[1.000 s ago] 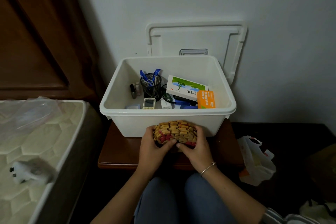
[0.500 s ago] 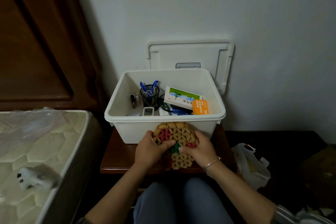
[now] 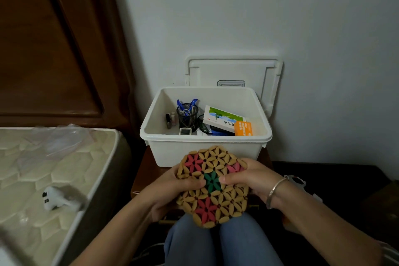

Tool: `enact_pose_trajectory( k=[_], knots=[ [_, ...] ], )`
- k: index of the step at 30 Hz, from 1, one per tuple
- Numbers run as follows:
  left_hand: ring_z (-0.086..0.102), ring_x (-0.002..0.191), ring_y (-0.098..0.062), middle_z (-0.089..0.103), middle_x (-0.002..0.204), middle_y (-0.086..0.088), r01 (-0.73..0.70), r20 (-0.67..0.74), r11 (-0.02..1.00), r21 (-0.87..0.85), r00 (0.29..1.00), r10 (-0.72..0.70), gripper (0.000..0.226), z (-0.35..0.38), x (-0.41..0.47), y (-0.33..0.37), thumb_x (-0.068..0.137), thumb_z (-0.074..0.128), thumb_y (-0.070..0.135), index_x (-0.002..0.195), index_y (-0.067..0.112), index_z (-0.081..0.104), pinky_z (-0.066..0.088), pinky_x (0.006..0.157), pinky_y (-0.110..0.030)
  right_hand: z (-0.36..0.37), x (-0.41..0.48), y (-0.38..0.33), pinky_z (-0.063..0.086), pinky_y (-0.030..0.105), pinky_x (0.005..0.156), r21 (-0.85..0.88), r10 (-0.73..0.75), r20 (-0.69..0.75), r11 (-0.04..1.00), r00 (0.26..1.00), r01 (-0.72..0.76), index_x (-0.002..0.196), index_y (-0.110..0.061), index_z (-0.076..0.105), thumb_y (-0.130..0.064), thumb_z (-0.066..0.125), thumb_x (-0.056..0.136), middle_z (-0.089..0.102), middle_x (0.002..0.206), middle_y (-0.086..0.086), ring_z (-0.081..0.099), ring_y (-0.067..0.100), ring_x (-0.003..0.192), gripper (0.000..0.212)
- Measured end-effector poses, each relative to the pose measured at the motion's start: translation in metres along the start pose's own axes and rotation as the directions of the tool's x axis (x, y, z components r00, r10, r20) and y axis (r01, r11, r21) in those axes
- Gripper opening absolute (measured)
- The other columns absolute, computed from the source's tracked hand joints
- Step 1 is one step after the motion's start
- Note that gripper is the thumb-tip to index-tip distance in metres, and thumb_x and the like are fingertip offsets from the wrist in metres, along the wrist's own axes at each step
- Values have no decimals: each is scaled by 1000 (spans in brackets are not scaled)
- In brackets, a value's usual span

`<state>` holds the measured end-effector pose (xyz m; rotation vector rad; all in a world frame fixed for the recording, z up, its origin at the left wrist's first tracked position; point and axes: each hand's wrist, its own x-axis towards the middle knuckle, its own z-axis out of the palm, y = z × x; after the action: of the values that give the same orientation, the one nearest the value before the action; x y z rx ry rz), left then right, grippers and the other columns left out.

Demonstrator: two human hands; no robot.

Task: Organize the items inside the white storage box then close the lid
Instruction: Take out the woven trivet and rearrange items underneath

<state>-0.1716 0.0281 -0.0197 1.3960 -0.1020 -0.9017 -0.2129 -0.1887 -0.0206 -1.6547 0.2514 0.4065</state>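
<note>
Now that it is unfolded, my left grip and right grip hold the mat flat, ready for the box.

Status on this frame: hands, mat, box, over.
Left hand and right hand both grip round woven flower-pattern mat, before white plastic storage box. White lid off, leaning on wall behind. Box mouth unobstructed.

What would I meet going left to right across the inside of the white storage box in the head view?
small bottles → black mesh pen cup → white-and-green box → orange box
</note>
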Motion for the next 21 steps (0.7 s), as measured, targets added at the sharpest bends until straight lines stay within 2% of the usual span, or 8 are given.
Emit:
enact_pose_trajectory(
  k=[3, 5, 7, 8, 10, 12, 16, 21],
  knots=[
    [67, 105, -31, 69, 116, -13, -50, -29, 994, -101, 998, 48, 54, -9, -11, -4, 73, 75, 11, 124, 17, 58, 59, 78, -37, -4, 8, -17, 51, 31, 82, -252, 15, 104, 968, 994, 12, 105, -29, 66, -46, 71, 76, 72, 102, -9, 66, 10, 99, 34],
    [68, 104, -31, 70, 115, -13, -85, -72, 985, -153, 995, 75, 56, -17, -18, -5, 69, 76, 14, 122, 18, 58, 59, 75, -37, -11, 25, -28, 49, 25, 81, -440, -145, -17, 890, 989, 123, 104, -29, 64, -54, 61, 80, 67, 105, -11, 61, 11, 103, 35],
    [68, 103, -31, 70, 114, -12, -120, -135, 977, -175, 986, 96, 62, -27, -25, -4, 65, 78, 17, 123, 20, 57, 59, 74, -39, -20, 49, -35, 43, 21, 84, -665, -426, -175, 716, 888, 212, 113, -22, 63, -45, 60, 86, 64, 114, -6, 58, 14, 109, 35],
    [68, 103, -31, 70, 114, -13, -135, -162, 974, -181, 981, 105, 65, -33, -29, -3, 64, 78, 18, 124, 20, 56, 59, 75, -40, -23, 60, -36, 41, 24, 88, -773, -508, -176, 602, 843, 201, 119, -19, 61, -42, 60, 88, 63, 120, -2, 56, 17, 112, 39],
    [68, 103, -33, 70, 114, -14, -158, -191, 969, -190, 974, 122, 66, -42, -37, -1, 64, 78, 18, 126, 18, 55, 58, 76, -41, -27, 81, -32, 39, 33, 95, -910, -500, -96, 394, 861, 127, 124, -20, 58, -42, 55, 91, 61, 125, 2, 53, 22, 116, 40],
    [69, 101, -35, 70, 114, -16, -183, -205, 962, -203, 969, 142, 62, -50, -45, 2, 70, 80, 16, 126, 16, 54, 60, 71, -40, -28, 95, -22, 38, 35, 92, -964, -425, -25, 250, 905, 90, 120, -23, 57, -42, 47, 95, 63, 119, 1, 55, 23, 112, 34],
    [69, 99, -37, 69, 113, -18, -232, -231, 947, -223, 956, 179, 59, -62, -56, 7, 73, 77, 16, 127, 15, 53, 60, 68, -40, -32, 105, -9, 41, 34, 81, -975, -514, -12, 198, 858, 105, 110, -21, 59, -44, 44, 95, 67, 103, 1, 60, 23, 95, 31],
    [71, 93, -35, 71, 109, -19, -287, -265, 927, -244, 939, 221, 51, -72, -58, 15, 77, 69, 12, 125, 15, 52, 59, 61, -38, -34, 89, 3, 44, 31, 72, -969, -543, 27, 193, 839, 156, 111, -23, 60, -45, 44, 95, 66, 101, -2, 60, 20, 91, 32]
  ],
)
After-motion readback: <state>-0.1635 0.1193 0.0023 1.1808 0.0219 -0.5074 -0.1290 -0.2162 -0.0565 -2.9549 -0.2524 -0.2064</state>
